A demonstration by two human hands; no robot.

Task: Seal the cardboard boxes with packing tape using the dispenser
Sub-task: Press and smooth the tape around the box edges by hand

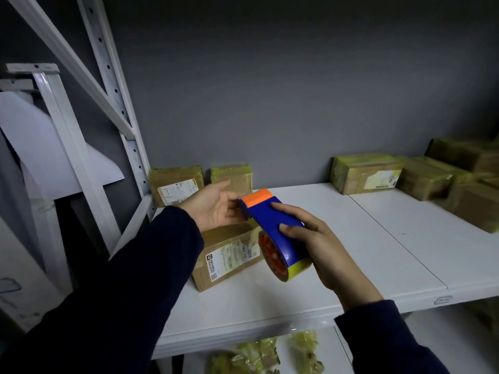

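**Tape dispenser held over labelled parcel on warehouse shelf**

My right hand (pixel 318 247) grasps the blue tape dispenser (pixel 272 222) from the side, thumb on its top face and fingers wrapped beneath. It hangs in the air above the white shelf (pixel 351 238), with its orange serrated nose tilted up and away from me. The yellowish tape roll (pixel 299 269) sits at the near end on an orange hub. My left hand (pixel 213 209) meets the nose palm-up. Its fingertips are hidden behind the nose, so I cannot tell whether they pinch the tape end.

Below both hands lies a cardboard box (pixel 226 261) flat on the shelf. On its white shipping label (pixel 237 252) I can make out only the digits "172". Taped boxes stand against the grey wall at back left (pixel 175 184) and to the right (pixel 364 174), their labels too small to read.
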